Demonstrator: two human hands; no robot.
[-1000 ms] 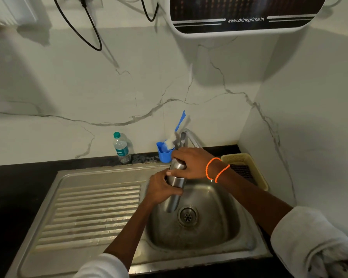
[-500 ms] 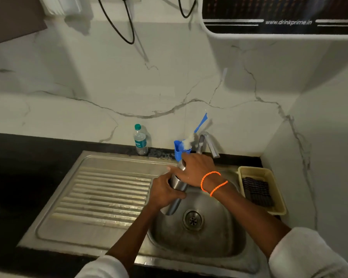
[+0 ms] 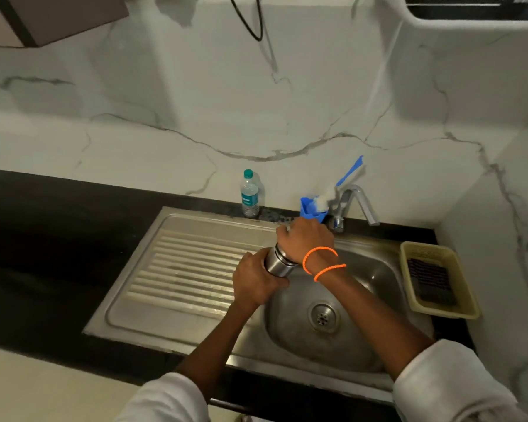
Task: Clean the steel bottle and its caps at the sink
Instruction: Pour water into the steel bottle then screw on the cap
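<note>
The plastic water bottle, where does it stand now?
In the head view the plastic water bottle stands upright on the black counter against the wall, left of the blue cup.

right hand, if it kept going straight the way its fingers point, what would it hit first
The right hand grips the top of the steel bottle, fingers pointing up-left toward the back wall. It would probably meet the plastic bottle first, though depth is unclear and it could pass beside it.

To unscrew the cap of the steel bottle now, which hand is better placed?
The right hand: it already covers the top of the steel bottle, while the left hand grips the body below.
</note>
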